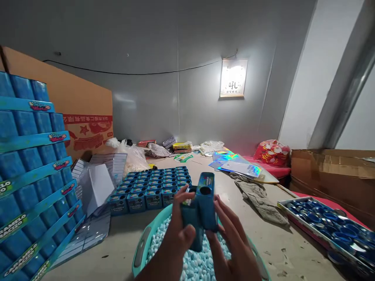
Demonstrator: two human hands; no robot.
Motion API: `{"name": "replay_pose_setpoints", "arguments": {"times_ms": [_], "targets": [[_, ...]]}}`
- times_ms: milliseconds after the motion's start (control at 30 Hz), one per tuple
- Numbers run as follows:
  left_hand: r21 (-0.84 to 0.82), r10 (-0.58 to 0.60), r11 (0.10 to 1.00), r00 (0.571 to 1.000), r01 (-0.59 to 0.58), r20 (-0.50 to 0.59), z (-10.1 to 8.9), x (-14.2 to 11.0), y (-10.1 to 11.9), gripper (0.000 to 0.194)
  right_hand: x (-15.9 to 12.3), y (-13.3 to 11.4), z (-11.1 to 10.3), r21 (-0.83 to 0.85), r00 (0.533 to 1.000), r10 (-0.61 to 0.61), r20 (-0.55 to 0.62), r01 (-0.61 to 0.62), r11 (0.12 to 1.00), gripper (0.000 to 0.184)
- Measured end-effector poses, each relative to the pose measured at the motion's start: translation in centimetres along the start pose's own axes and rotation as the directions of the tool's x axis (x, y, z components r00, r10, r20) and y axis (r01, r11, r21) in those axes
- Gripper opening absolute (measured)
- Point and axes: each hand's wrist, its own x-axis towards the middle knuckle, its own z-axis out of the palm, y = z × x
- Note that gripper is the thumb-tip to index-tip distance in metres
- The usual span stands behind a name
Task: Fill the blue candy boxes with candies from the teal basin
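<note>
"Fingers first: what state?"

"Left hand: fingers curled around a dark blue oblong container. Right hand: fingertips and thumb gripping a glossy blue upright container. The two containers sit side by side, close together, above a turquoise plastic basin of pale blue and white pellets."

"Appearance?"

"Glossy one: tall, rounded edges, round dark opening in its top face, small print beside it. Dark blue one: partly hidden by fingers."

"Legible writing?"

"CARAMELO on the blue containers in rows behind the basin. Stacked blue display trays, at left: MACIZO, plus a pink logo, too small to read surely. Brown cardboard carton: Chinese characters on a red band, inverted. Lit white wall panel: large character 吼."
</note>
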Motion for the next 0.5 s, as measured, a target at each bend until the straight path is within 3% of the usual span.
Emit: {"name": "replay_pose_setpoints", "arguments": {"times_ms": [100,233,367,500], "targets": [[-0.069,0.002,0.998,0.978,0.013,0.209,-0.3,-0.5,-0.5,0.081,-0.3,0.9,0.8,0.083,0.994,0.052,0.092,-0.060,0.995,0.049],[0.045,-0.143,0.990,0.953,0.136,0.269,-0.5,-1.4,0.0,0.104,-0.8,1.6,0.7,0.202,0.990,0.131,0.046,-0.138,0.970,0.056],[0.114,-0.113,0.988,0.989,0.101,0.099,-0.5,-1.2,0.7,0.089,-0.5,2.0,-0.3,0.180,0.960,0.279,-0.006,-0.274,0.945,0.066],[0.079,-0.158,0.982,0.974,0.173,-0.162,-0.8,0.5,1.3,0.078,0.0,3.3,-2.8,0.357,0.862,0.490,-0.127,-0.421,0.834,0.058]]}}
